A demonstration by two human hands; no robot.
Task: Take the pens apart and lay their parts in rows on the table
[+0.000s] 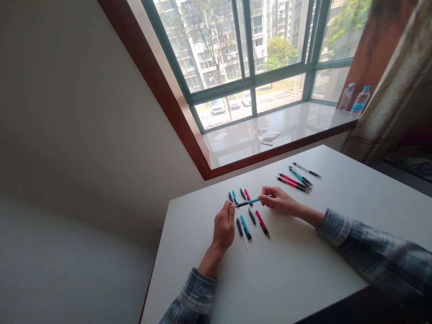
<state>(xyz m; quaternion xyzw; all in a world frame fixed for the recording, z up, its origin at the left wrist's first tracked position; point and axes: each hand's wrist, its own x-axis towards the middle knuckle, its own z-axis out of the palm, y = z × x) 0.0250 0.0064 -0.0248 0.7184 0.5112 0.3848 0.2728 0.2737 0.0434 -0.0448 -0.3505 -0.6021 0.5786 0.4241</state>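
A teal ballpoint pen [249, 202] with a black grip is stretched between my two hands, just above the table. My left hand [224, 226] pinches its tip end; the fingers of my right hand [277, 200] close around the other end. Below and around the pen lie pen parts in small groups: a black grip piece [239, 227], a teal barrel [245, 227], a thin white refill [245, 243], another black piece [252, 216] and a red barrel [262, 223]. Farther back sit similar black, teal and red parts, partly hidden behind the held pen and left hand.
Beyond my right hand, several whole pens lie on the white table [286, 265]: red pens [292, 182], a teal pen [299, 174] and a clear-and-black pen [306, 169]. Plastic bottles [360, 101] and crumpled paper [266, 136] rest on the windowsill. A wall rises at left.
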